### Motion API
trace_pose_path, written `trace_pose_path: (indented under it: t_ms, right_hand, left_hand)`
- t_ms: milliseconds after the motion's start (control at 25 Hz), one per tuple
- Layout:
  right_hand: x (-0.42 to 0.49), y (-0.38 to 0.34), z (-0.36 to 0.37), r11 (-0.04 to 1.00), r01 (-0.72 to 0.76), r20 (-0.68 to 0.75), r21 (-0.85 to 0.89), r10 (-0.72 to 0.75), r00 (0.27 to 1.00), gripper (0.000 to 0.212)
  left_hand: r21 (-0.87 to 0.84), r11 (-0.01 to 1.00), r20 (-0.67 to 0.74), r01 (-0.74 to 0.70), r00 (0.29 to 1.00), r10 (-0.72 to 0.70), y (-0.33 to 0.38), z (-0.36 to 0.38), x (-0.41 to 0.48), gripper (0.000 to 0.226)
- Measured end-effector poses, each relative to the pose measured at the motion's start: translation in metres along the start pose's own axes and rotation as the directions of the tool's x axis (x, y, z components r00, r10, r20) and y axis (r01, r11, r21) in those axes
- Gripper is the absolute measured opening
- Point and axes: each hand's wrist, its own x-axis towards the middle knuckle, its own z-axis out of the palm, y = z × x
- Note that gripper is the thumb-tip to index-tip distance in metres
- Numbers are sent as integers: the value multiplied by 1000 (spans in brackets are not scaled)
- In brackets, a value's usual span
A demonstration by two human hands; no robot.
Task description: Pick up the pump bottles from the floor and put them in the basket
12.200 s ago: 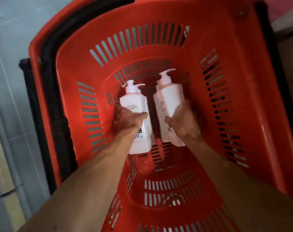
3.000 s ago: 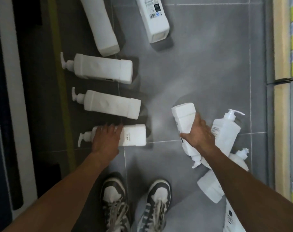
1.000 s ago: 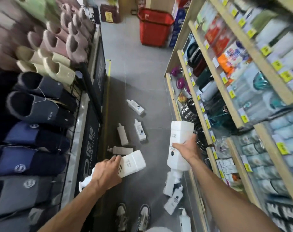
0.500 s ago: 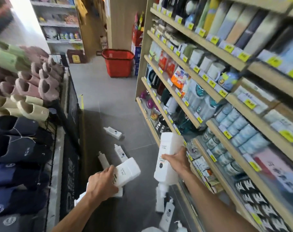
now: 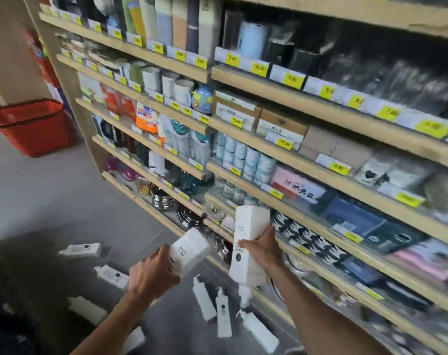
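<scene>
I see left hand [image 5: 151, 274] curled round a tilted bottle [image 5: 192, 248], right hand [image 5: 262, 248] curled round a second bottle [image 5: 251, 220], pump down, both aloft beside the shelves [image 5: 307, 105]; more bottles [image 5: 223, 316] lie on the floor [image 5: 51, 201], basket [image 5: 30, 129] well apart at left.

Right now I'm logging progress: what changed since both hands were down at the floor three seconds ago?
The left hand raised the left bottle and the right hand the right bottle off the floor. Grips unchanged; other bottles still lie on the floor.
</scene>
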Motion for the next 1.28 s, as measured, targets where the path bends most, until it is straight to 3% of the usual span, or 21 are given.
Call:
trace_pose_path:
  t_ms: [240,360,520,680,800,920,1080,1160,1280]
  right_hand:
    - [-15,41,-55,984,-164,-214,69,175,961,81]
    - [-32,56,-74,954,-263,-315,146,297,901,86]
    - [-66,70,-93,909,-323,-446,264,412,794,87]
    - [-106,104,-100,844,-315,-513,434,519,684,89]
    - [-134,181,-97,788,-318,-544,527,601,586,91]
    - [-189,178,-108,735,-332,-567,591,671,478,86]
    - [-255,192,-126,628,-367,-533,686,778,334,79]
    - [-284,217,-132,599,-364,-527,713,801,286,79]
    - [-324,248,-143,587,-365,-538,723,810,235,77]
  left_hand:
    - [-34,954,57,-297,953,298,61,-2,54,84]
    - [50,892,107,-449,890,442,94,-7,80,86]
    - [40,787,158,-616,782,603,130,-11,91,86]
    - [32,695,295,-719,671,681,160,-1,97,92]
    - [65,598,363,-799,577,731,192,13,82,98]
    - [90,473,392,-876,468,792,230,25,47,93]
    - [-32,362,418,-932,317,852,290,48,-19,81]
    - [-92,304,434,-948,236,870,319,60,-57,84]
    - [-76,242,451,-967,183,873,351,77,-105,78]
